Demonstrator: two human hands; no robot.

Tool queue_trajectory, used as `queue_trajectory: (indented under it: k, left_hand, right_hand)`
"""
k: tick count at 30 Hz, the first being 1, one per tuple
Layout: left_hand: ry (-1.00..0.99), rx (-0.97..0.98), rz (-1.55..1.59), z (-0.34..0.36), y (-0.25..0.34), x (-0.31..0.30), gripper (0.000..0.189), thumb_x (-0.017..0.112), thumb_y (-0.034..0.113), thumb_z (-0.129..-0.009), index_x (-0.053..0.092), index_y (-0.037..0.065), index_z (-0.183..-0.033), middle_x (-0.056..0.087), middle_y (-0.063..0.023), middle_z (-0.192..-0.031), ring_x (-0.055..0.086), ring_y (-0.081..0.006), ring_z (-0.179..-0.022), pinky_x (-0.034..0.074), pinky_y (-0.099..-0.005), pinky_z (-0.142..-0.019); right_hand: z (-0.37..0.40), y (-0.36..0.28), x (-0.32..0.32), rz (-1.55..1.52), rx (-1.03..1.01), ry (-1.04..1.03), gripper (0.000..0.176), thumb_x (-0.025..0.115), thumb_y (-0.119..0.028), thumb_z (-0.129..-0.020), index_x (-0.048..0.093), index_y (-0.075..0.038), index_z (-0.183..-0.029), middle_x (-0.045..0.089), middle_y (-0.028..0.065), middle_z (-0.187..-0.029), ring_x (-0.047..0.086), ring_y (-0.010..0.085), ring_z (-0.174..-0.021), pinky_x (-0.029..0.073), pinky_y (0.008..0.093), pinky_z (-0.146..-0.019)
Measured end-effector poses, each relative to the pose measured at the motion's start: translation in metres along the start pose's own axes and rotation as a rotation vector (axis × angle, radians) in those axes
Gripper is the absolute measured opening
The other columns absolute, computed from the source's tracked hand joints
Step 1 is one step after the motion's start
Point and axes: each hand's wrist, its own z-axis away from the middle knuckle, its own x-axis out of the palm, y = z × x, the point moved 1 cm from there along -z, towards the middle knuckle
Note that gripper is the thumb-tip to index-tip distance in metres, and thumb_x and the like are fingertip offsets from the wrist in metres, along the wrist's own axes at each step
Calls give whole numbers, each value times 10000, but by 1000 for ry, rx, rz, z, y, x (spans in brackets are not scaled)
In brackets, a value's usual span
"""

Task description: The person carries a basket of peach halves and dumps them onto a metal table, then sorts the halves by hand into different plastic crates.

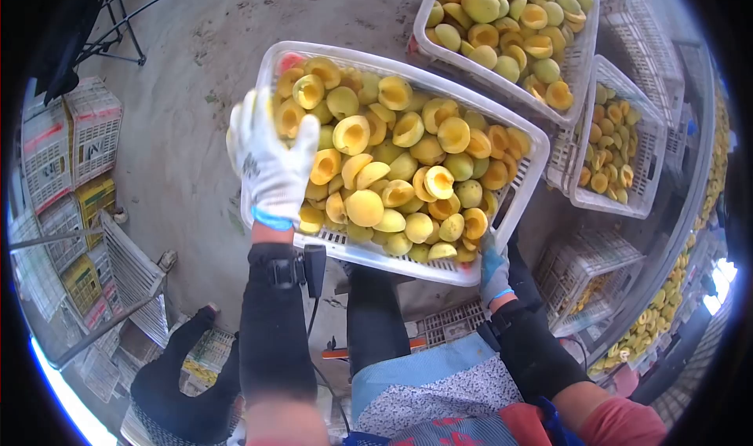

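A white plastic crate (376, 251) full of halved yellow-green fruit (365, 208), like apricots or peaches, lies tilted in front of me. My left hand (271, 160), in a white glove with a blue cuff, is over the crate's left end. Its fingers are stretched out and the thumb stands apart, over the fruit beside the rim. At the near right corner, my right hand (494, 273), in a grey-blue glove, grips the crate's rim. Part of its fingers is hidden by the crate wall.
Another heaped fruit crate (502, 91) stands at the back right, with a smaller-looking fruit crate (649, 171) beside it. Stacked crates (43, 148) line the left. A long fruit-covered surface (678, 277) curves along the right. Another person's dark-clothed legs (176, 375) show lower left.
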Motion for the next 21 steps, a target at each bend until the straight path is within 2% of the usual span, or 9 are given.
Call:
queue_trajectory:
  k: [3, 5, 6, 9, 12, 15, 19, 20, 21]
  left_hand:
    - [-30, 399, -22, -61, 48, 46, 666, 739, 504, -807, 652, 56, -1293, 618, -180, -1364, 544, -393, -1286, 304, -506, -1166]
    - [-540, 449, -30, -97, 76, 71, 633, 700, 561, -832, 701, 53, -1209, 695, -179, -1223, 612, -352, -1208, 374, -485, -1113]
    - [-740, 449, -111, -112, 91, 83, 570, 706, 580, -815, 746, 76, -1078, 743, -166, -1046, 678, -331, -1085, 470, -465, -1007]
    - [-958, 443, -195, -136, 107, 97, 601, 710, 660, -769, 767, 98, -974, 749, -157, -983, 706, -348, -994, 542, -450, -856]
    - [-964, 500, -251, -145, 102, 110, 687, 674, 753, -735, 776, 108, -947, 745, -178, -989, 711, -367, -957, 547, -457, -845]
    - [-1020, 501, -299, -150, 107, 110, 711, 670, 762, -726, 775, 95, -946, 742, -192, -968, 709, -383, -939, 545, -458, -835]
    - [-922, 455, -326, -143, 103, 106, 660, 692, 734, -727, 771, 102, -898, 735, -196, -932, 707, -387, -897, 547, -459, -780]
    - [-887, 476, -326, -137, 96, 110, 648, 698, 728, -727, 773, 109, -905, 735, -193, -935, 706, -387, -895, 547, -462, -784]
    - [-859, 504, -324, -134, 91, 111, 637, 705, 721, -726, 775, 116, -912, 736, -190, -939, 705, -387, -894, 547, -464, -789]
  right_hand:
    - [32, -10, 9, -49, 89, 65, 528, 739, -348, -960, 527, -69, -1355, 650, 78, -1153, 651, 193, -993, 572, 353, -804]
    - [62, -8, 12, -132, 326, 149, 499, 739, -343, -958, 558, -87, -1345, 652, 73, -1151, 659, 210, -1025, 597, 382, -788]
    - [70, 13, 4, -273, 567, -14, 516, 740, -339, -952, 546, -103, -1367, 647, 92, -1164, 662, 240, -1069, 629, 441, -757]
    - [93, 19, 47, -767, 743, -217, 493, 637, -267, -1016, 460, -107, -1448, 600, 148, -1332, 609, 333, -1236, 591, 512, -959]
    - [81, 38, 72, -1185, 905, -101, 455, 529, -247, -1070, 436, -98, -1490, 508, 167, -1488, 512, 356, -1366, 472, 561, -1122]
    - [97, 3, 84, -983, 762, 74, 402, 544, -152, -1028, 486, -46, -1411, 548, 179, -1394, 568, 366, -1290, 525, 548, -1066]
    - [102, 9, 73, -869, 620, -136, 417, 583, -195, -1019, 510, -40, -1399, 608, 137, -1335, 635, 288, -1195, 572, 462, -998]
    - [103, 11, 74, -495, 290, -214, 419, 596, -192, -1012, 517, -55, -1400, 611, 126, -1336, 641, 279, -1183, 578, 455, -984]
    - [101, 18, 74, -491, 309, -203, 412, 609, -187, -1004, 528, -70, -1391, 620, 118, -1321, 650, 271, -1160, 588, 445, -961]
